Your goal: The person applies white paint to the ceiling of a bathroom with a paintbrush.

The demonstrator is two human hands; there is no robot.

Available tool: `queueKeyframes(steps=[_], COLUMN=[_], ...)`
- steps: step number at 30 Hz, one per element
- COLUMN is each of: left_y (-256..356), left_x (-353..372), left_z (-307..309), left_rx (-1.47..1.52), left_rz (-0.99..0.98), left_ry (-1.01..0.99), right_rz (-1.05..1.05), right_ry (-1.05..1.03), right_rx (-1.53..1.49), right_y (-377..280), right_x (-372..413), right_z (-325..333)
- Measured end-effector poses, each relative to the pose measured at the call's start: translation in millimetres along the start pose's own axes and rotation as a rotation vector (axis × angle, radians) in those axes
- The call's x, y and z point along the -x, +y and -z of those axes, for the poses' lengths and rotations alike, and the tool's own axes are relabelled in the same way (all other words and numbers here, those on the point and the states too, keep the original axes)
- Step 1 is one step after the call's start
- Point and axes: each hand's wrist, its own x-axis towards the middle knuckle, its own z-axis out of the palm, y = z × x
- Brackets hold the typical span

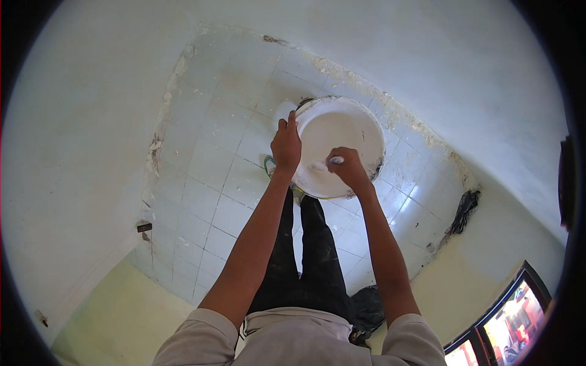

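Note:
A large round white bucket (332, 131) with a stained rim stands on the tiles before me, holding a pale, paint-like material. At its left edge, my left hand (285, 146) is closed on the rim, fingers pointing away from me. My right hand (348, 168) is over the bucket's near half, its fingers wrapped around a white-ended handle (337, 160). Whatever is below that handle is hidden by the hand, so I cannot make out the tool's kind. A pale smear shows in the material beside the right hand.
Flaking plaster lines the foot of the walls (397, 110) around the tiled floor (207, 165). Black plastic (467, 207) lies by the right wall, with a black bag (368, 308) near my legs. A small dark object (144, 227) is at left, and a window (516, 311) at lower right.

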Motion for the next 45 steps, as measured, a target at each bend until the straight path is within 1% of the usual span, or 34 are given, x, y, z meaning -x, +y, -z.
queueKeyframes(steps=[2, 3, 4, 6, 7, 8, 10, 11, 13, 15, 17, 19, 21, 22, 24, 26, 27, 29, 30, 31, 32, 33, 34, 35, 37, 39, 40, 42, 44, 45], left_y=[0.1, -0.2, -1.0, -1.9, -4.8, -7.3, -16.8, -19.4, -17.0, -1.7, 10.6, 18.5, 45.8, 54.5, 63.5, 70.8, 72.7, 67.1, 61.6, 54.6, 46.0, 37.3, 27.4, 13.7, -15.4, -41.8, -46.0, -47.0, -59.3, -63.4], left_x=[-0.6, 0.0, -0.6, -3.2, -4.3, -3.0, 2.4, 6.2, 14.2, 27.9, 41.4, 53.9, 76.1, 79.7, 86.8, 87.4, 83.6, 73.3, 64.7, 58.8, 55.4, 48.1, 35.3, 25.6, 1.8, -21.6, -31.4, -41.3, -52.5, -55.1], left_z=[1.3, 1.8, 1.2, 2.5, 3.0, 5.5, 9.9, 16.5, 37.2, 77.9, 106.3, 117.6, 149.5, 155.9, 165.0, 164.5, 162.0, 152.5, 143.6, 133.3, 123.3, 114.2, 106.2, 93.6, 61.6, 35.4, 29.2, 15.7, -19.0, -31.8], left_rx=[0.021, 0.022, 0.033, 0.051, 0.095, 0.138, 0.197, 0.263, 0.391, 0.510, 0.734, 1.075, 1.270, 1.287, 1.309, 1.276, 1.276, 1.267, 1.256, 1.247, 1.245, 1.194, 1.146, 1.143, 1.106, 0.935, 0.917, 1.063, 1.014, 1.005], left_rz=[-0.011, -0.019, -0.006, -0.001, 0.016, 0.033, 0.030, 0.031, -0.069, -0.053, -0.056, 0.006, 0.220, 0.184, 0.307, 0.307, 0.286, 0.292, 0.255, 0.215, 0.225, 0.247, 0.260, 0.297, 0.347, 0.393, 0.396, 0.540, 0.557, 0.552], left_ry=[0.012, 0.013, -0.002, -0.003, 0.003, 0.012, 0.067, 0.115, 0.266, 0.192, 0.153, 0.049, -0.056, -0.055, -0.185, -0.205, -0.236, -0.267, -0.284, -0.303, -0.305, -0.304, -0.301, -0.304, -0.294, -0.427, -0.445, -0.565, -0.674, -0.722], right_rz=[-0.416, -0.385, -0.379, -0.515, -0.536, -0.518, -0.614, -0.589, -0.528, -0.494, -0.461, -0.403, -0.353, -0.330, -0.300, -0.396, -0.448, -0.525, -0.582, -0.603, -0.613, -0.487, -0.352, -0.265, -0.322, -0.330, -0.316, -0.382, -0.354, -0.421], right_ry=[0.206, 0.309, 0.318, 0.546, 0.570, 0.573, 0.655, 0.705, 0.772, 0.804, 0.844, 0.882, 0.888, 0.880, 0.880, 0.889, 0.905, 0.894, 0.892, 0.942, 0.939, 0.995, 1.049, 1.121, 1.139, 1.123, 1.106, 1.123, 1.128, 1.098], right_rx=[-0.395, -0.435, -0.432, -0.748, -0.815, -0.813, -0.925, -0.951, -1.016, -1.074, -1.120, -1.175, -1.238, -1.266, -1.251, -1.208, -1.110, -1.066, -1.022, -1.018, -1.017, -0.959, -0.898, -0.906, -0.823, -0.756, -0.753, -0.753, -0.748, -0.749], right_y=[-12.1, -12.7, -7.2, -1.4, -5.5, -10.4, -22.3, -25.3, -37.9, -58.1, -79.6, -108.2, -129.0, -134.3, -138.1, -133.4, -130.7, -128.8, -126.1, -111.7, -98.1, -70.2, -54.0, -47.5, -45.6, -37.1, -35.9, -22.0, -20.6, -17.7], right_x=[7.8, 12.0, 17.9, 29.8, 36.2, 43.3, 55.9, 67.3, 82.5, 98.6, 114.1, 129.2, 144.2, 148.0, 152.3, 152.9, 153.3, 147.4, 143.7, 137.7, 131.8, 126.1, 120.3, 113.5, 105.3, 100.3, 99.7, 96.0, 96.1, 97.6], right_z=[6.7, 5.9, 2.6, -0.5, 3.3, 7.5, 15.2, 14.9, 20.9, 32.4, 43.7, 58.8, 70.9, 75.6, 80.9, 78.3, 75.7, 71.4, 67.3, 58.3, 48.7, 34.5, 24.4, 18.8, 19.1, 19.6, 20.2, 19.5, 21.4, 22.6])
